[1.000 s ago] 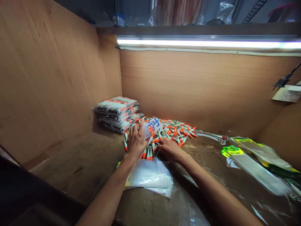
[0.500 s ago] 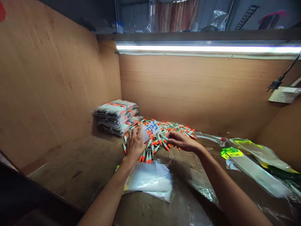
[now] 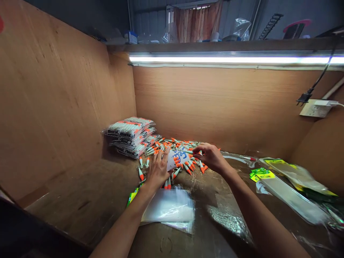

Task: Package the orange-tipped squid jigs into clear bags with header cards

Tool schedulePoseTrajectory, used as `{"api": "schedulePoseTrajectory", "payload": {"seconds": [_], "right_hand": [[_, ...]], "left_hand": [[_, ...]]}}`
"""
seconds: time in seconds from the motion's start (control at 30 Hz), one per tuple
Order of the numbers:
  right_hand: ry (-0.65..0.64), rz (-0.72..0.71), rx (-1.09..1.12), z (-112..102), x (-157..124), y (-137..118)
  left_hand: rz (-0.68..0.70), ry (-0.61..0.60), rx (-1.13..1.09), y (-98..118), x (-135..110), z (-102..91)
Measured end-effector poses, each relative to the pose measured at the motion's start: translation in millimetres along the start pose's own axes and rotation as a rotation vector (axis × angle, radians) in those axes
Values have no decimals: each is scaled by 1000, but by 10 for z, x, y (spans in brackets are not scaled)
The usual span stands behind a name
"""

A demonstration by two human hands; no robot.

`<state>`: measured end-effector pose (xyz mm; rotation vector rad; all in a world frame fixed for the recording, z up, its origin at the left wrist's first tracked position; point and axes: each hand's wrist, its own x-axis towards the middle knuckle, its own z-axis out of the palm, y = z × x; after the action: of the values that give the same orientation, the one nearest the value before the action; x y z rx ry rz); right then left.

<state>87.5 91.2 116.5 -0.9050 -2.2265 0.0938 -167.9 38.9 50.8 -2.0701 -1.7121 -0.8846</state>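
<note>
My left hand (image 3: 158,168) is closed on the edge of a white piece with blue handwriting (image 3: 185,156). Orange tips show against that piece; I cannot make out exactly how they lie on it. To its right, my right hand (image 3: 208,157) pinches a pale lure (image 3: 189,152) by one end, close to the written piece's top edge. Around and behind both hands spreads a pile of pale green fishing lures with orange ends (image 3: 176,173). Clear plastic bags (image 3: 172,208) lie flat in front, partly covered by my left forearm.
Packed lures in clear bags form a stack (image 3: 131,134) at the back left. On the right lie long clear sleeves with yellow-green headers (image 3: 285,191). Wooden panels (image 3: 188,96) enclose the table under a lit tube (image 3: 228,60). A plug (image 3: 305,97) hangs at the right.
The view has shifted slightly. My left hand and the written piece have moved a little right and downward. My right hand has come up close to the piece with a lure in its fingers.
</note>
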Motion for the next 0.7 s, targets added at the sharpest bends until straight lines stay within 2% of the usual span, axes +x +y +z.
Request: {"api": "schedulePoseTrajectory", "payload": {"seconds": [0.13, 0.23, 0.5, 0.7], "right_hand": [[-55, -61, -315, 65, -20, -193], [-82, -87, -414, 114, -25, -266], [-64, -63, -450, 68, -27, -242], [-123, -128, -421, 329, -32, -343]], "left_hand": [[70, -56, -54, 40, -13, -1], [91, -82, -71, 54, -25, -14], [81, -73, -66, 71, -20, -21], [220, -123, -171, 175, -48, -8]]}}
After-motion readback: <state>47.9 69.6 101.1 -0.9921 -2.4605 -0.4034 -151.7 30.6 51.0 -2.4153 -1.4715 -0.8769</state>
